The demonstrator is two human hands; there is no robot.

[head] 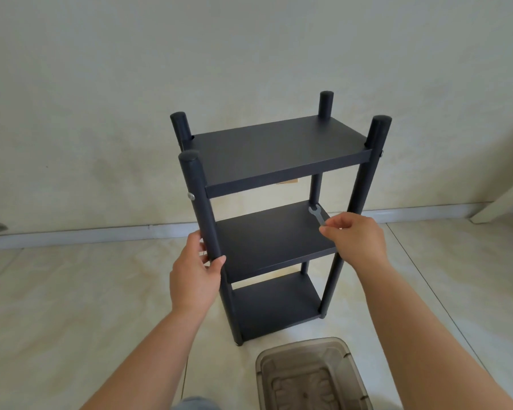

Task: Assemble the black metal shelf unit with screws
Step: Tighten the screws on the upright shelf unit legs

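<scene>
The right hand [359, 238] pinches the lower end of a small grey spanner [317, 214] between thumb and fingertips, fingers curled close around the handle. The spanner's long axis runs up and to the left from the fingers, its open head pointing at the back right post where the middle shelf [273, 235] meets it; the head lies just over the shelf's rear right corner. The right forearm comes in from the lower right, wrist slightly bent, back of the hand turned up.

The left hand [194, 276] grips the front left post [200, 202] below the top shelf, thumb wrapped across the front of the post and the fingers curled behind it. The left forearm rises from the lower left edge of the view.

The black shelf unit [276, 220] stands upright on the pale tiled floor [71, 291] close to the wall [190, 54], its long axis vertical, four round posts ending in capped tops above the top shelf [279, 149]. Three flat shelves sit level between the posts, the bottom shelf [276, 306] near the floor. A silver screw head [191, 197] shows on the front left post at the top shelf, and another on the front right post.

A translucent brownish plastic bin [308, 377] sits on the floor just in front of the unit.
</scene>
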